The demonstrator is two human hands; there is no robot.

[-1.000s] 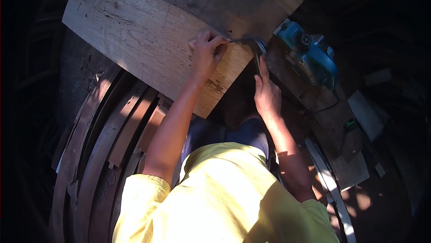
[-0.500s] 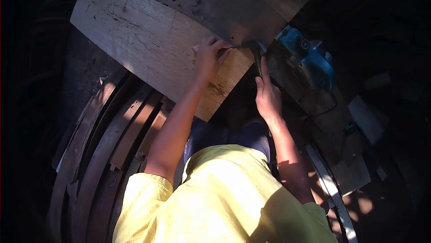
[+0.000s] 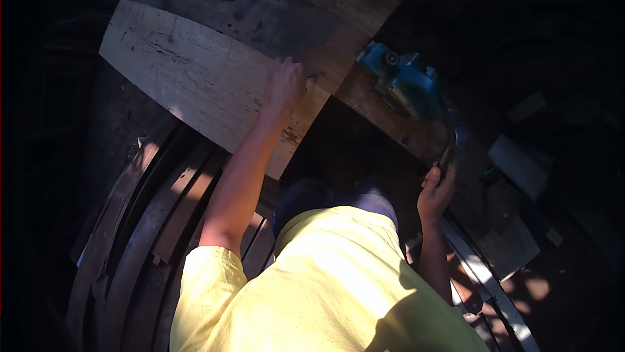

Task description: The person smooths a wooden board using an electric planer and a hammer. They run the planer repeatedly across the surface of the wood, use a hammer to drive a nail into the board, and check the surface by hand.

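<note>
While the pale board [image 3: 195,79] lies across the upper left and middle of the frame, with its squared right end near the centre, the work on it looks partway along rather than finished, as far as one can judge. Near that end, just right of the left hand [image 3: 284,88], sits a small dark thing [image 3: 311,77], too small and dim to identify, so whether it is fixed in the wood or lying loose cannot be told. No finished joint or fastening can be made out along the board, and how much remains to be done there does not show. The left hand rests over the board above the centre of the frame, its forearm rising from the lower left; its fingers are bent inward, the back of the hand is uppermost, and whether anything is pinched beneath them I cannot tell. The right hand [image 3: 437,196], right of centre, is wrapped around the lower part of a hammer [image 3: 447,155], which points up the frame, its upper part blurred, well apart from the board. The right forearm comes up from the lower right, close to the yellow shirt [image 3: 312,274]. Beyond the hammer, up and to the left, a teal power tool [image 3: 410,85] lies on a brown plank [image 3: 364,101], and curved timbers [image 3: 140,235] fill the lower left
</note>
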